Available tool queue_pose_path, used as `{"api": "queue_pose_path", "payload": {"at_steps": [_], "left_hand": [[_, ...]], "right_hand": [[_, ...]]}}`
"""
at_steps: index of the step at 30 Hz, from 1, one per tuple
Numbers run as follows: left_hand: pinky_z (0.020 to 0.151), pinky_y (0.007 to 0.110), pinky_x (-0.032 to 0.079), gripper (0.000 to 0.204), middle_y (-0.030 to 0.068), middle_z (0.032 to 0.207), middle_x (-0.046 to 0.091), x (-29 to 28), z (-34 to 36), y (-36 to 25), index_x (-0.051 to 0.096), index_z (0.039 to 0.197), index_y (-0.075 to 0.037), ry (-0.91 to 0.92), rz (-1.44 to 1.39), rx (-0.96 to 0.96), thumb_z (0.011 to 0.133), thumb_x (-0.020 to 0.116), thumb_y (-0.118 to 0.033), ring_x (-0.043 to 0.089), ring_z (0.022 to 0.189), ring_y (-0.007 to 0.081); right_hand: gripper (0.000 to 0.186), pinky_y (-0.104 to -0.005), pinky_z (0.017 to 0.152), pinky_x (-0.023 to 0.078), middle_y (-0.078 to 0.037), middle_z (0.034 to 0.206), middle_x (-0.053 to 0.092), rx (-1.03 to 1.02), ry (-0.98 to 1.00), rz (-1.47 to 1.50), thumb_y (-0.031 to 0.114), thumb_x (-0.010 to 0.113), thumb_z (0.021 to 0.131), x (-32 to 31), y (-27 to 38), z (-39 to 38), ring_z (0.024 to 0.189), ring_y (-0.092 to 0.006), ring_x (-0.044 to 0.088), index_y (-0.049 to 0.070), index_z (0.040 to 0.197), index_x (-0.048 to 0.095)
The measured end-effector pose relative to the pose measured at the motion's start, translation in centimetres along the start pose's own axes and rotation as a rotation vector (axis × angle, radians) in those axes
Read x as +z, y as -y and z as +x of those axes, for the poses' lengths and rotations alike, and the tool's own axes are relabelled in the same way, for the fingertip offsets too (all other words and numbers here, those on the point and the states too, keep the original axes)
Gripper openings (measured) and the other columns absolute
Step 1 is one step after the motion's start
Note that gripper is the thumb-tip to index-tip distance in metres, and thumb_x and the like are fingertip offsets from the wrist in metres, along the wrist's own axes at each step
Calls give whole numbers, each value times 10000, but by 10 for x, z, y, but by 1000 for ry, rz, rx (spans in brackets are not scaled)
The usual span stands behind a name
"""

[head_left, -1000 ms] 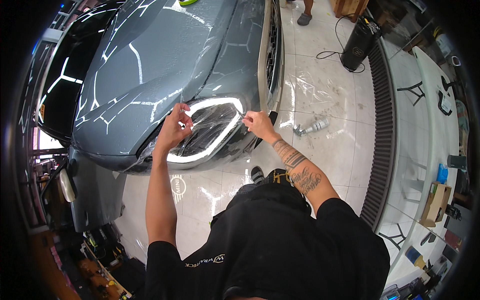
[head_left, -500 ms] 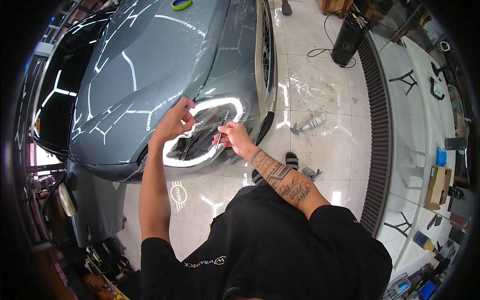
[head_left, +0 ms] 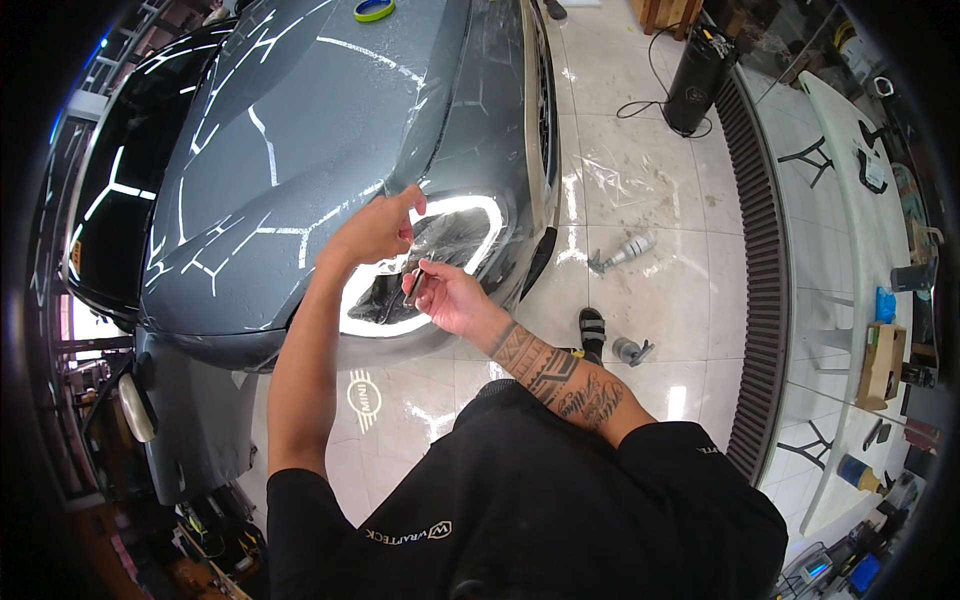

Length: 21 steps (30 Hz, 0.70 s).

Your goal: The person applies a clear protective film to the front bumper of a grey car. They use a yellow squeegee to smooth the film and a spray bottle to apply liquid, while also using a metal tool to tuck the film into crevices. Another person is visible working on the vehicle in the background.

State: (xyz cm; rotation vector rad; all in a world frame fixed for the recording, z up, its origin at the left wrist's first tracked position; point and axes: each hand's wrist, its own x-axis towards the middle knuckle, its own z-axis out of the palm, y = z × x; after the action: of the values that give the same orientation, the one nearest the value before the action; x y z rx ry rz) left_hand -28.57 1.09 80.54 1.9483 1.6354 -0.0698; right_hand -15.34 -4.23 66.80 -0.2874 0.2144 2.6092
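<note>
A grey car's lit headlight with a bright white ring is in front of me, wrinkled clear film over its dark lens. Above its hood-side edge my left hand is closed, fingers curled down; whatever is between the fingertips is hidden. My right hand is over the lens, palm partly up, thumb and fingers closed on a slim silver knife. The two hands are close together but apart. Droplets and a wet sheen cover the grey hood beside my left hand.
A green tape roll lies on the hood. On the tiled floor are a spray bottle, another sprayer and scraps of clear film. A black cylindrical tank with a hose stands far right, near a white table.
My right hand has moved left, closer to my left hand, and turned its palm more upward with the knife. My left hand has shifted slightly right, and its wrist has rolled over.
</note>
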Motion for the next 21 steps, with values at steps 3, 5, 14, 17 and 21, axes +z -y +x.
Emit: {"api": "queue_pose_path", "payload": {"at_steps": [3, 5, 14, 17, 21], "left_hand": [[638, 368, 473, 426, 93, 753, 648, 4, -2, -4, 452, 1048, -74, 17, 124, -62, 670, 634, -1, 635, 748, 260], [653, 387, 472, 433, 90, 767, 652, 5, -1, -9, 459, 1049, -77, 34, 194, -80, 664, 644, -8, 633, 779, 273], [796, 408, 484, 408, 128, 825, 653, -9, 33, -16, 574, 1060, -66, 321, 390, -131, 660, 649, -96, 610, 933, 311], [828, 396, 488, 403, 161, 870, 652, -4, 46, -2, 604, 1071, -53, 403, 415, -150, 680, 629, -148, 618, 928, 326], [819, 412, 497, 367, 189, 938, 648, 19, 58, 5, 634, 1004, -3, 568, 605, -91, 711, 655, -222, 632, 908, 343]], "right_hand": [[151, -231, 532, 479, -112, 821, 635, 10, -37, 81, 163, 539, 911, 13, -12, -8, 760, -171, 629, 13, 917, 552], [137, -248, 601, 488, -91, 804, 637, 21, 77, 91, 154, 532, 911, 15, -16, -13, 765, -178, 622, 19, 912, 556], [200, -282, 582, 505, -93, 728, 610, 229, 202, -358, 188, 517, 916, 16, -11, -44, 607, -169, 599, 14, 841, 579], [267, -265, 485, 466, -75, 655, 556, 326, 249, -586, 246, 511, 926, 17, 5, -74, 509, -156, 550, 5, 828, 571], [366, -248, 432, 355, -4, 549, 403, 216, 67, -589, 359, 502, 938, -3, 51, -110, 447, -114, 399, 35, 778, 562]]}}
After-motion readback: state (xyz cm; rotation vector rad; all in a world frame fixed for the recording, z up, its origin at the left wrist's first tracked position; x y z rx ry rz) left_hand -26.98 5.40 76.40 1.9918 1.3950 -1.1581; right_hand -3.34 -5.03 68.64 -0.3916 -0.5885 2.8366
